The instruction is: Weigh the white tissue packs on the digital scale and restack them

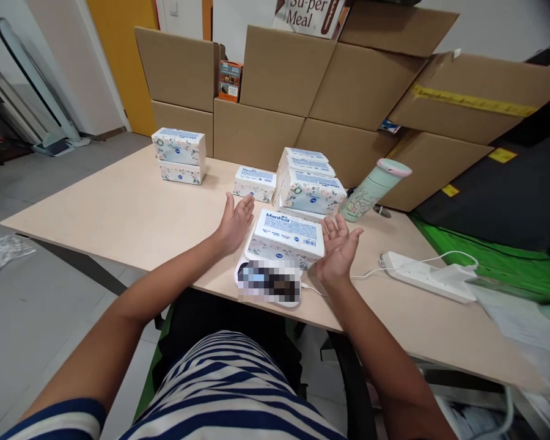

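A white tissue pack (286,235) printed "Manhua" lies on a small white device (294,305) that looks like a scale; its front panel is pixelated. To the left of the pack is my left hand (234,225), open with fingers extended and apart from it. My right hand (338,250) is open, palm up, close beside the pack's right end; whether it touches cannot be told. Behind them are a single pack (255,183) and a pile of several tissue packs (315,190). Two stacked packs (178,156) stand at the far left.
A pale green tumbler (374,188) stands right of the pile. A white power strip (426,276) with a cable lies on the right side of the wooden table (119,220). Cardboard boxes (261,131) line the back edge. An orange box (230,80) sits among them.
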Action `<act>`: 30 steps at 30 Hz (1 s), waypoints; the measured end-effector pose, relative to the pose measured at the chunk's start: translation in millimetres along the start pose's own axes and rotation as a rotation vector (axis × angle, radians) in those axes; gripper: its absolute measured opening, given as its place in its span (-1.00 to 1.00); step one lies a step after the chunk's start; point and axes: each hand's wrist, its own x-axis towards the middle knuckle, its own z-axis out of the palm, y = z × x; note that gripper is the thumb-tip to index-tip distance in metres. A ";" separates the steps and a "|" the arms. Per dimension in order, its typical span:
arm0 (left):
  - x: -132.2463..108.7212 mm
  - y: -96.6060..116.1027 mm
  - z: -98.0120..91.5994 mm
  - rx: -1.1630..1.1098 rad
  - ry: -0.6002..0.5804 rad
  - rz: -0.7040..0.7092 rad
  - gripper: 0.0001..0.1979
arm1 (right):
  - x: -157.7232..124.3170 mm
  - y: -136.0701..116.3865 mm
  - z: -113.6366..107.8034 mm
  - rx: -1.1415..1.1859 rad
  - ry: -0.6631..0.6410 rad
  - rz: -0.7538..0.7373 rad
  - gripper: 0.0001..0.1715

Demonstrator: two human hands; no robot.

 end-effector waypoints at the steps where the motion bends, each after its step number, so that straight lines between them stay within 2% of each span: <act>1: -0.1 1.1 1.0 -0.004 0.010 0.011 0.18 | -0.7 0.5 2.9 0.026 0.001 0.013 0.29; 5: -3.5 0.7 -5.0 0.029 0.055 0.000 0.14 | -2.9 -4.3 9.9 0.188 0.071 0.096 0.31; 8: -6.9 -0.2 -11.6 0.091 0.074 0.010 0.10 | -2.3 -5.6 9.3 0.206 0.102 0.115 0.30; 13: -6.6 2.1 -13.4 0.177 0.079 0.096 0.03 | 3.7 10.8 -6.4 -0.064 0.056 0.033 0.31; 15: -4.8 3.4 -14.7 0.175 0.085 0.105 -0.01 | 7.0 18.0 -16.5 -0.216 0.026 -0.006 0.28; 17: -2.7 4.3 -17.6 0.151 0.091 0.100 -0.05 | 9.6 20.8 -23.7 -0.266 0.013 0.003 0.26; 19: -1.1 4.7 -19.7 0.109 0.109 0.096 -0.07 | 9.6 18.1 -22.8 -0.120 0.081 0.053 0.20; 22: -1.8 4.0 -13.1 0.024 0.174 0.102 -0.05 | 2.0 5.4 -4.0 0.240 0.245 0.076 0.18; 24: -5.9 4.7 0.6 -0.047 0.177 0.093 -0.06 | -6.3 -6.3 11.9 0.298 0.195 -0.010 0.21; 26: -14.1 10.4 17.8 -0.116 0.086 0.079 -0.05 | -13.9 -20.1 20.0 0.213 0.029 -0.171 0.23; 28: -26.8 23.9 31.2 -0.166 -0.027 0.113 -0.01 | -18.9 -37.6 16.1 0.103 -0.097 -0.367 0.27; 30: -43.0 43.7 34.1 -0.185 -0.070 0.215 -0.01 | -19.9 -60.4 4.8 -0.008 -0.153 -0.552 0.39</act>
